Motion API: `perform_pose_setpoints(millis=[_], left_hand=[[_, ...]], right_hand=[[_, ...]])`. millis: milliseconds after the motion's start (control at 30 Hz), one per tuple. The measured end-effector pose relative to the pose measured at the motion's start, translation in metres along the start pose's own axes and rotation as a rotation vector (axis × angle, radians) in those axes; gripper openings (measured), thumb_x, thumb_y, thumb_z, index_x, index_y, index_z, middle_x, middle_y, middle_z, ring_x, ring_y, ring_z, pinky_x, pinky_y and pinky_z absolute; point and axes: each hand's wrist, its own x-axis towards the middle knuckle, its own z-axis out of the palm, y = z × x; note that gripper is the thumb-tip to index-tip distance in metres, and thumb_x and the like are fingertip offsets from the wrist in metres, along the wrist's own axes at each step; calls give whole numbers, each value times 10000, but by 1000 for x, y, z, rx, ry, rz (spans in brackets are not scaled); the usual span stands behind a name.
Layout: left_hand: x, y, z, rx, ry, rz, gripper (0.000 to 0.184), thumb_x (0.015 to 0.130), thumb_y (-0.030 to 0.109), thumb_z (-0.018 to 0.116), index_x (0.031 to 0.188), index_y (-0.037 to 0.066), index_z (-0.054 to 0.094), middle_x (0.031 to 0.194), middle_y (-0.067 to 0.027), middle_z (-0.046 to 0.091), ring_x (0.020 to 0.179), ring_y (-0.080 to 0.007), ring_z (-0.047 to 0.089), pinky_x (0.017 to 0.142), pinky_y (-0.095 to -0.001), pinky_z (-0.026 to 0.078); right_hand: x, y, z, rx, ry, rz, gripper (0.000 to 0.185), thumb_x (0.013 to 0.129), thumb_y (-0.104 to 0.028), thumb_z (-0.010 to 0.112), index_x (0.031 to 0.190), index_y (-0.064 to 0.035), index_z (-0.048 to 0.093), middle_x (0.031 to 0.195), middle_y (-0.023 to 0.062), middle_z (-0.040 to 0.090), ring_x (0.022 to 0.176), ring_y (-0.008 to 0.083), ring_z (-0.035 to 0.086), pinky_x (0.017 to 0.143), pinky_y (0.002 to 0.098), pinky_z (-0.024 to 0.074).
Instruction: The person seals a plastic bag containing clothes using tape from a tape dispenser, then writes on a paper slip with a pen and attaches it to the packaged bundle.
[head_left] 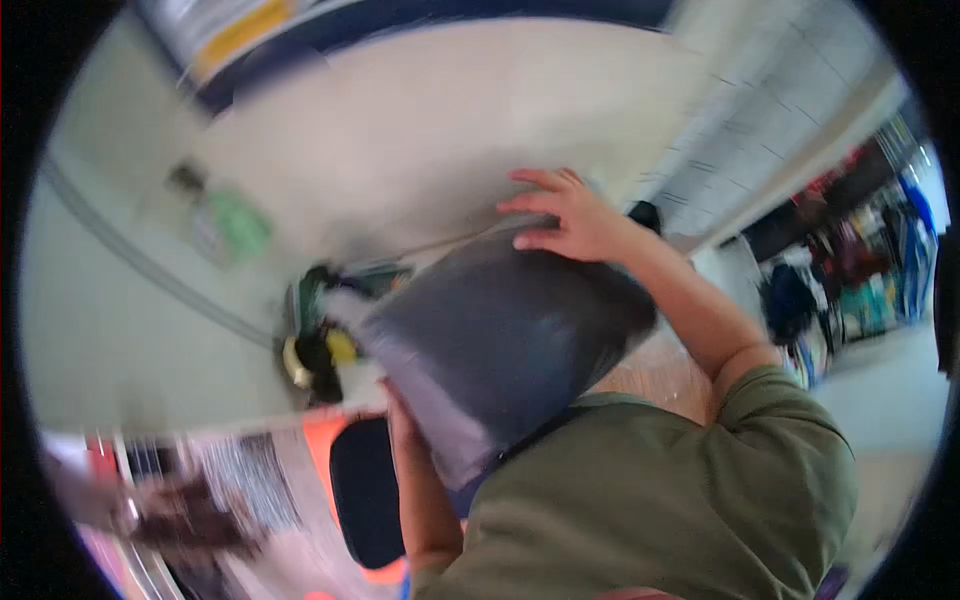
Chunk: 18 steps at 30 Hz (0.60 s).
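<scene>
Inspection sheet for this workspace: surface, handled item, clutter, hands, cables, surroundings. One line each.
Surface: pale surface, motion-blurred; stains or damage cannot be judged.
Handled item: large dark grey package, close to the body, slightly creased; contents hidden.
Clutter: small mixed items beyond the package's left side, some dark, some yellow; blurred green item further left.
Left hand: at the package's left side, partly hidden; grip unclear.
Right hand: at its upper edge, fingers spread.
Cables: curved grey line at left; cable or edge, cannot tell.
Surroundings: orange-edged black seat-like pad lower left; packed shelving at right.
</scene>
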Motion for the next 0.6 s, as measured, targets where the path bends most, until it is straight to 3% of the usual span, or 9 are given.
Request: perform_pose_setpoints(millis=[67,100,233,333,400,467,500,533,600], left_hand=[[15,9,23,111,-39,34,784,1002,564,341,1516,-10,194,1547,-180,270,1444,-293,216,1167,-409,200],[24,12,35,174,-62,57,784,1002,562,342,1516,-10,194,1547,-180,270,1444,-293,217,1167,-409,200],[43,16,80,394,-130,165,780,1002,556,347,1516,-10,194,1547,-180,270,1443,-291,219,1166,-408,202],[44,14,96,510,-148,271,777,1002,551,351,1516,-10,195,1546,-180,270,1442,-290,220,1166,-408,203],[46,9,111,587,-164,361,775,1002,548,353,1516,-10,195,1546,-180,271,1441,-290,221,1165,-407,203],[50,3,120,657,-162,465,773,1002,545,356,1516,-10,195,1546,-180,271,1441,-289,222,1165,-407,204],[51,-1,126,688,-170,514,773,1002,544,357,1516,-10,195,1546,-180,271,1441,-289,223,1165,-407,204],[53,-4,130,721,-173,572,772,1002,542,358,1516,-10,195,1546,-180,271,1441,-289,223,1165,-407,205],[60,-9,137,775,-190,685,770,1002,539,361,1516,-9,195,1546,-181,271,1440,-288,224,1164,-406,205]], right_hand=[[-73,42,-1,34,60,360,594,870,-443,667,1383,-179,526,1403,259,450,1313,445,410,1099,471,334],[-97,52,2,225,172,364,652,864,-491,653,1418,-188,492,1427,311,398,1343,472,364,1130,480,280],[-108,47,2,8,359,428,565,868,-534,632,1304,-176,603,1396,266,463,1313,406,429,1099,515,290],[-89,56,12,101,553,461,378,882,-398,639,1060,-69,702,1183,188,625,1093,368,594,928,434,478],[-77,52,22,187,511,370,292,881,-322,628,874,-37,688,981,160,665,950,375,624,835,427,509],[-94,16,-3,112,146,93,457,876,-443,623,1120,-57,643,1232,152,604,1178,337,551,1054,540,358],[-107,9,6,-65,54,8,596,869,-535,595,1282,-106,575,1443,132,459,1361,328,394,1128,582,237],[-126,11,10,-94,104,-67,663,868,-591,560,1365,-154,531,1527,119,354,1433,357,271,1147,568,219],[-153,21,2,-45,183,112,673,875,-601,550,1399,-181,499,1543,119,328,1439,371,251,1149,560,209]])
